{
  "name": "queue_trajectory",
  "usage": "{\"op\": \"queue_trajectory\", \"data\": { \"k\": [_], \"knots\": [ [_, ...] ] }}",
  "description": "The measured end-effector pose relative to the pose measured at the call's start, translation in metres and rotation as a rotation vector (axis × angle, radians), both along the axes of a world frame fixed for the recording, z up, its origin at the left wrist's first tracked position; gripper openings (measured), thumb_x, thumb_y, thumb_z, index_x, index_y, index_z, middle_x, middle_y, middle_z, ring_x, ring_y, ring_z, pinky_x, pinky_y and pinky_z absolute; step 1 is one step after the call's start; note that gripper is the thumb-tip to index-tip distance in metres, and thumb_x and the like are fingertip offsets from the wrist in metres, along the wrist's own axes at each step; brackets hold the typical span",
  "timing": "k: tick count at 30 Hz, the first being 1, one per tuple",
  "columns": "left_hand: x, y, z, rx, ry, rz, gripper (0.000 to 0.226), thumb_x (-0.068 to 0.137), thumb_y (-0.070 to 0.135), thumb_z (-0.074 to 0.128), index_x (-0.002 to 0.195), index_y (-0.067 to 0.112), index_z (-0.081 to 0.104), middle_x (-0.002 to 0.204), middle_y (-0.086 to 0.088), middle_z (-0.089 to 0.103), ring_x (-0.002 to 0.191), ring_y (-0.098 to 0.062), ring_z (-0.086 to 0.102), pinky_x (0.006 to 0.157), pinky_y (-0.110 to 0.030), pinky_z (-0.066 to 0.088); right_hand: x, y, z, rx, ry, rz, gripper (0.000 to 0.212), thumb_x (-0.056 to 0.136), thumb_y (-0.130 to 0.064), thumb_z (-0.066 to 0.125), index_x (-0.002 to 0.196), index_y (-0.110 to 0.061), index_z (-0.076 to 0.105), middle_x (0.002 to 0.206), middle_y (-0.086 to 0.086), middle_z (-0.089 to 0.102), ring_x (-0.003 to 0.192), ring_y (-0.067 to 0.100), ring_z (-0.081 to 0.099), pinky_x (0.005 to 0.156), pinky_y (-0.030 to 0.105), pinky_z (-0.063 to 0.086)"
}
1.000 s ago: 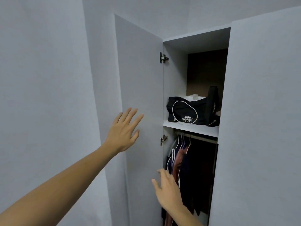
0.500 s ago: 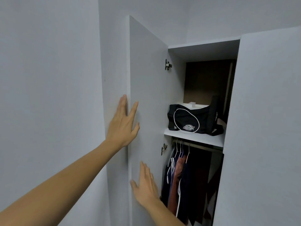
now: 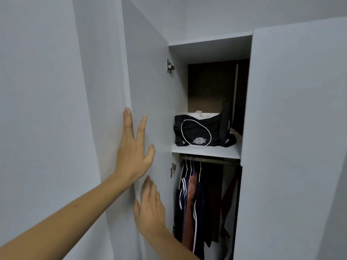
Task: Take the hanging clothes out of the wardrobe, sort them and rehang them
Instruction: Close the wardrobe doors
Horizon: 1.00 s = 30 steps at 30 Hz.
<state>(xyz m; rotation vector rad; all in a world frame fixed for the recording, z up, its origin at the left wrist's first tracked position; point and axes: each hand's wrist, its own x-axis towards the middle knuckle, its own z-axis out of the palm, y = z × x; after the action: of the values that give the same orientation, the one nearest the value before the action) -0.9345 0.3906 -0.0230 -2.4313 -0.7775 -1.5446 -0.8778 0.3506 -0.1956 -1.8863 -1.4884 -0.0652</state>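
Left hand (image 3: 134, 156) flat on inner face of open wardrobe door (image 3: 148, 87), fingers straight and spread, fingertips at door's free edge. Right hand (image 3: 149, 207) just below, fingers straight, together, against same door; holds nothing. Hanging clothes (image 3: 191, 199) on rail (image 3: 212, 160) in lower compartment: dark garments with white stripes, one rust-coloured, on white hangers. Shelf (image 3: 206, 152) above carries black bag (image 3: 201, 132) with white logo. Right door (image 3: 293, 137) closed.
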Motion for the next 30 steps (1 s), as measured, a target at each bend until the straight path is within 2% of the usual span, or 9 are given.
{"op": "queue_trajectory", "data": {
  "k": [3, 8, 13, 17, 20, 23, 26, 28, 30],
  "knots": [
    [0.006, 0.003, -0.003, 0.02, -0.012, -0.014, 0.082, 0.093, 0.019, 0.058, 0.164, 0.009, 0.02, 0.172, -0.014, -0.02, 0.16, -0.031, -0.015, 0.115, -0.059, 0.042, -0.001, 0.002, -0.001, -0.007, 0.017, -0.006, 0.079, 0.108, -0.032, 0.042, 0.166, -0.011, -0.007, 0.172, 0.011, 0.012, 0.148, 0.029, 0.035, 0.114, 0.036, 0.042],
    [0.013, -0.005, -0.003, 0.051, 0.026, -0.018, 0.082, 0.092, 0.011, 0.064, 0.162, 0.005, 0.023, 0.172, -0.017, -0.016, 0.16, -0.033, -0.013, 0.106, -0.054, 0.053, 0.01, -0.008, -0.008, 0.013, 0.022, -0.005, 0.076, 0.107, -0.026, 0.042, 0.166, -0.009, -0.002, 0.172, 0.013, 0.013, 0.15, 0.028, 0.037, 0.116, 0.035, 0.04],
    [0.026, -0.015, -0.001, 0.178, 0.112, -0.042, 0.082, 0.092, 0.009, 0.065, 0.162, -0.001, 0.023, 0.173, -0.02, -0.004, 0.161, -0.034, -0.001, 0.119, -0.043, 0.04, 0.045, -0.036, -0.01, 0.01, 0.025, 0.012, 0.075, 0.106, -0.024, 0.042, 0.166, -0.013, -0.002, 0.173, 0.006, 0.016, 0.146, 0.025, 0.043, 0.112, 0.034, 0.041],
    [0.046, -0.024, 0.008, 0.293, 0.209, -0.047, 0.08, 0.098, 0.027, 0.062, 0.164, 0.005, 0.022, 0.174, -0.015, 0.007, 0.162, -0.029, 0.008, 0.126, -0.048, 0.028, 0.085, -0.065, -0.008, 0.002, 0.037, -0.026, 0.069, 0.107, -0.027, 0.043, 0.165, -0.021, 0.007, 0.161, 0.0, 0.038, 0.128, 0.023, 0.058, 0.099, 0.037, 0.051],
    [0.072, -0.038, 0.016, 0.326, 0.273, -0.047, 0.084, 0.1, 0.036, 0.063, 0.165, 0.008, 0.018, 0.175, -0.009, 0.006, 0.162, -0.025, 0.007, 0.128, -0.05, 0.022, 0.116, -0.087, -0.004, 0.017, 0.035, -0.086, 0.058, 0.108, -0.029, 0.045, 0.161, -0.022, 0.022, 0.148, 0.0, 0.052, 0.126, 0.02, 0.059, 0.1, 0.035, 0.053],
    [0.103, -0.051, 0.023, 0.36, 0.364, 0.019, 0.087, 0.103, 0.048, 0.056, 0.167, 0.011, 0.011, 0.176, -0.005, -0.001, 0.162, -0.022, 0.001, 0.129, -0.049, 0.021, 0.153, -0.106, -0.005, 0.024, -0.062, -0.162, 0.055, 0.106, -0.033, 0.049, 0.157, -0.021, 0.034, 0.155, -0.001, 0.046, 0.141, 0.021, 0.045, 0.105, 0.034, 0.051],
    [0.137, -0.059, 0.03, 0.409, 0.451, 0.086, 0.088, 0.104, 0.057, 0.049, 0.167, 0.013, 0.006, 0.175, -0.004, -0.006, 0.162, -0.023, -0.004, 0.129, -0.049, 0.019, 0.194, -0.116, -0.008, 0.048, -0.153, -0.277, 0.061, 0.099, -0.04, 0.058, 0.155, -0.023, 0.041, 0.164, 0.001, 0.037, 0.15, 0.029, 0.036, 0.101, 0.041, 0.055],
    [0.162, -0.062, 0.034, 0.431, 0.49, 0.11, 0.089, 0.104, 0.061, 0.046, 0.167, 0.013, 0.005, 0.175, -0.004, -0.009, 0.162, -0.023, -0.007, 0.13, -0.048, 0.018, 0.22, -0.116, -0.011, 0.068, -0.18, -0.332, 0.064, 0.098, -0.04, 0.061, 0.156, -0.022, 0.041, 0.166, 0.004, 0.035, 0.152, 0.031, 0.035, 0.099, 0.044, 0.057],
    [0.188, -0.061, 0.036, 0.44, 0.516, 0.119, 0.09, 0.103, 0.063, 0.044, 0.168, 0.014, 0.004, 0.175, -0.003, -0.012, 0.161, -0.023, -0.01, 0.13, -0.048, 0.016, 0.244, -0.115, -0.014, 0.07, -0.197, -0.378, 0.068, 0.099, -0.038, 0.061, 0.16, -0.021, 0.036, 0.167, 0.006, 0.033, 0.153, 0.033, 0.034, 0.103, 0.046, 0.055]
  ]
}}
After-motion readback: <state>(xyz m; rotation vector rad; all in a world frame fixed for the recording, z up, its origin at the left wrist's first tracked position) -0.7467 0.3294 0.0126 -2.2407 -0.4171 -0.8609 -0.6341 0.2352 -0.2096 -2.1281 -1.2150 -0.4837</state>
